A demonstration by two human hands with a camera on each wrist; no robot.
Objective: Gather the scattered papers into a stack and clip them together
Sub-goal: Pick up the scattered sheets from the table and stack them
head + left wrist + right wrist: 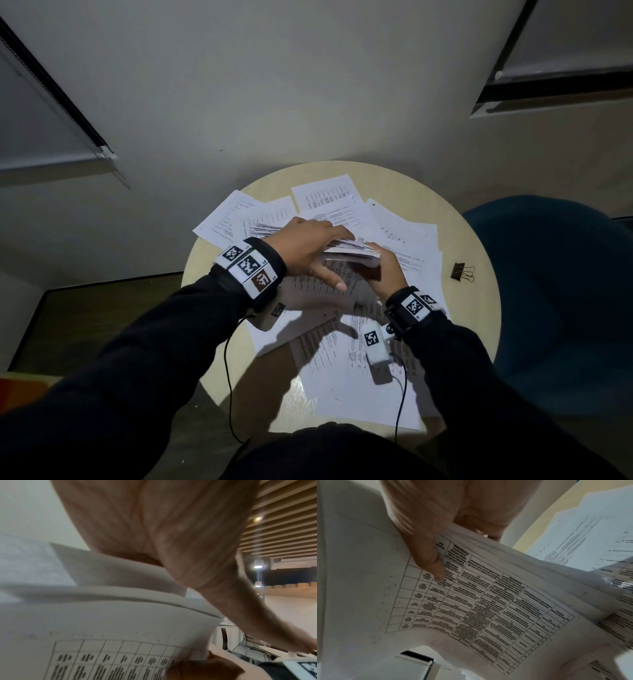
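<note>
My right hand [385, 270] has its fingers curled round the near end of a thin sheaf of white printed sheets [349, 251], thumb [428, 555] pressed flat on a page ruled into a table, the other fingers hidden beneath; the grip is a firm pinch, not a loose cradle. My left hand [308, 250] lies over the top of the same sheaf with fingers nearly straight and slightly spread, one finger reaching down toward the sheets below; from the left wrist view I see the palm over the paper, but I cannot tell whether the fingertips press or only hover. The sheaf hangs just above the middle of the round pale wooden table [479, 308], and many loose printed pages [404, 240] lie fanned under and around it, toward the far rim and the near rim alike. The black metal binder clip [462, 272] sits on bare wood at the table's right edge, well apart from both hands. I judge the gathering is under way and far from finished. To do it well I would keep the right pinch steady, slide each loose page under the left palm, square the edges against the tabletop before reaching for the clip, and mind the wrist cable trailing across the near pages.
</note>
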